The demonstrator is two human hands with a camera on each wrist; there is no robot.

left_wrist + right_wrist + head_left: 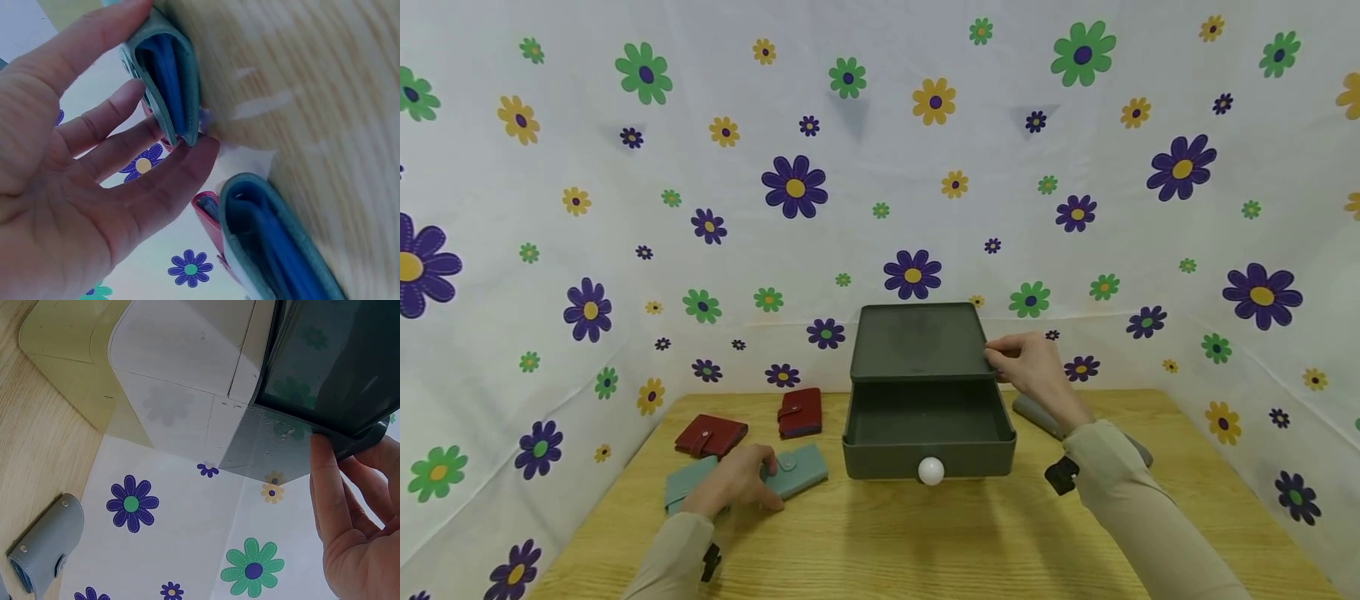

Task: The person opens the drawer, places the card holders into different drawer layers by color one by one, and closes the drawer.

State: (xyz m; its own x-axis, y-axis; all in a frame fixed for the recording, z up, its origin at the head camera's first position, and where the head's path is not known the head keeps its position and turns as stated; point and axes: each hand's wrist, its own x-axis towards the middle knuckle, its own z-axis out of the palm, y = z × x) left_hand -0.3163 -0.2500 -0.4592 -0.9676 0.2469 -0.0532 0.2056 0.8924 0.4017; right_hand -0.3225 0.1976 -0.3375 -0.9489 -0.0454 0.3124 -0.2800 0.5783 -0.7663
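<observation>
Two hands pinching: left hand [739,480] teal wallet [801,472], right hand [1034,372] right edge of dark box [917,342]

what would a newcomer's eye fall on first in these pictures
Probably the dark green box mid-table, open in front, with its bright white knob and the right hand at its right side. Next, the flowered sheet behind it. Then the two red wallets at left, behind two teal ones near the left hand.
</observation>
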